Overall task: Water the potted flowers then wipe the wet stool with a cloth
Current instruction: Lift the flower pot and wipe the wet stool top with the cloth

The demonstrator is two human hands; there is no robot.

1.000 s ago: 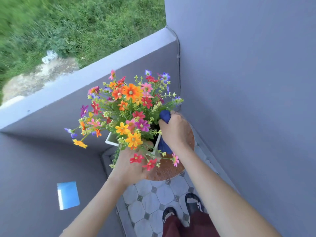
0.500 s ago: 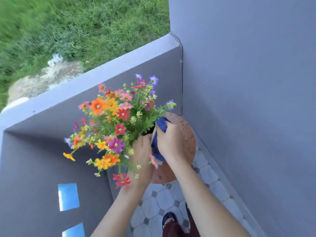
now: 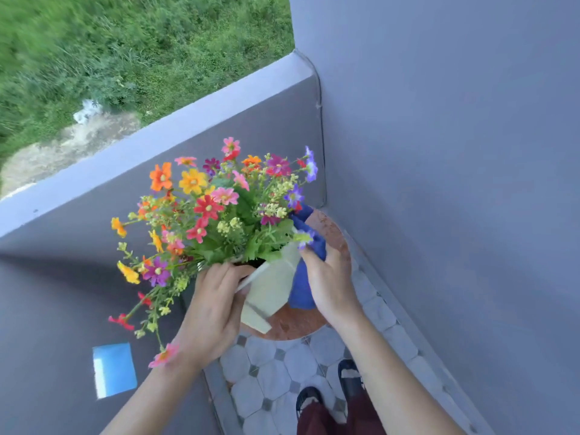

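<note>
Head view: left hand (image 3: 213,306) is tilting the top-heavy pot (image 3: 270,287) by its rim; right hand (image 3: 329,284) is pressing the soft cloth (image 3: 301,290) against the stool (image 3: 292,324).

One camera on the person's head looks steeply down — close over both hands, the stool (image 3: 326,321) and floor (image 3: 276,372).

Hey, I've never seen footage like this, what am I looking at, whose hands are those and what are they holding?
There is no machine here. A person wears a camera on the head, so you look down at their own two arms. The left hand grips a pale pot of colourful flowers, tilted to the left. The right hand holds a blue cloth against the pot's side. Under them is a round brown stool with wet spots, on a tiled floor in a grey balcony corner.
</note>
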